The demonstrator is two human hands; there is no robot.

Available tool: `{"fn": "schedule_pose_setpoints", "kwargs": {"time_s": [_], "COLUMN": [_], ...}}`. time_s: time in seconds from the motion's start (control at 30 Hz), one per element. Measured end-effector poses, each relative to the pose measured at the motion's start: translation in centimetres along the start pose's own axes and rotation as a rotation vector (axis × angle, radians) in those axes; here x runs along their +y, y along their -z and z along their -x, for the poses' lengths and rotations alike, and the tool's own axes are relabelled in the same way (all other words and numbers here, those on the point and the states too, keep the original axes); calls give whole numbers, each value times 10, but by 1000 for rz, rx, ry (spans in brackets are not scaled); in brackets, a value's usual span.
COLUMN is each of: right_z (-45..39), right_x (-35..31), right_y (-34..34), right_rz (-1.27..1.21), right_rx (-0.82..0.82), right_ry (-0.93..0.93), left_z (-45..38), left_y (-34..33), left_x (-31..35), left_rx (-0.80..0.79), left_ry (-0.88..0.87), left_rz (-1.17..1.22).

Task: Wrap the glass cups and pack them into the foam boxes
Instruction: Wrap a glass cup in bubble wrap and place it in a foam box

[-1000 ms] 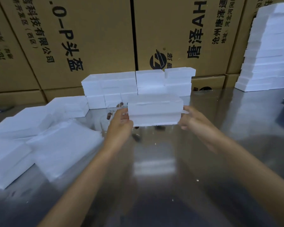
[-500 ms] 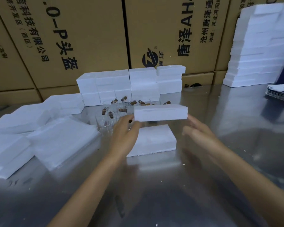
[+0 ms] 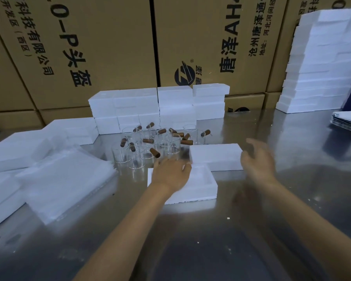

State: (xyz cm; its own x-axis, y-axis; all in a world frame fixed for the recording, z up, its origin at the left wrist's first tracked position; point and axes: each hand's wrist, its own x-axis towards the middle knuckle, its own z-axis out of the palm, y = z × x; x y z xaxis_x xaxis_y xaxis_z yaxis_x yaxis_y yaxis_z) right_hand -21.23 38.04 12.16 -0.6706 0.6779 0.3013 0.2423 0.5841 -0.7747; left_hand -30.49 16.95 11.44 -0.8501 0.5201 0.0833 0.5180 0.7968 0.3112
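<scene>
An open white foam box (image 3: 206,186) lies on the steel table (image 3: 211,240) in front of me, hollow side up. Its foam lid (image 3: 216,156) lies just behind it to the right, flat on the table. My left hand (image 3: 170,173) hovers over the box's left part with fingers spread, holding nothing. My right hand (image 3: 257,161) is beside the lid's right end, fingers loose, blurred by motion. Several clear glass cups with brown wooden handles (image 3: 150,147) stand clustered behind the box.
A stack of thin white wrapping sheets (image 3: 65,179) lies at the left with foam pieces (image 3: 14,151). Closed foam boxes (image 3: 156,106) are stacked against cardboard cartons (image 3: 109,47) at the back. A tall foam stack (image 3: 322,63) and dark flat packs (image 3: 346,121) are at the right.
The lid that both hands held above the box base has been set down on the table behind it and let go. My left hand moved over the open box.
</scene>
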Motion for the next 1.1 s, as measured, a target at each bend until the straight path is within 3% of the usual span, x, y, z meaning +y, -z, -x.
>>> {"fn": "schedule_pose_setpoints", "kwargs": {"time_s": [0.07,0.13,0.23,0.37,0.47,0.73,0.93,1.1], "right_z": [-3,-13,-32,-44,-43,-35,-7,40], "right_x": [-22,-48,-84,-105,-107,-113,-132,-137], "right_y": [-15,-38,-83,-138,-164,-169,-121,-69], "right_rz": [26,37,127,276,334,468,290,42], "right_rx": [-31,-174,-383,-560,-553,-445,-342,-295], "right_ry": [217,329,417,420,362,386,600,745], "left_z": [5,11,16,17,18,14,16,26], "left_y": [1,1,1,10,14,12,30,39], "left_x": [-5,-11,-17,-32,-48,-68,-65,-54], "left_rx": [-9,-2,67,281,374,387,440,324], "left_ry": [9,6,-18,-7,45,148,161,-90], "left_rz": [31,48,80,153,225,422,759,914]}}
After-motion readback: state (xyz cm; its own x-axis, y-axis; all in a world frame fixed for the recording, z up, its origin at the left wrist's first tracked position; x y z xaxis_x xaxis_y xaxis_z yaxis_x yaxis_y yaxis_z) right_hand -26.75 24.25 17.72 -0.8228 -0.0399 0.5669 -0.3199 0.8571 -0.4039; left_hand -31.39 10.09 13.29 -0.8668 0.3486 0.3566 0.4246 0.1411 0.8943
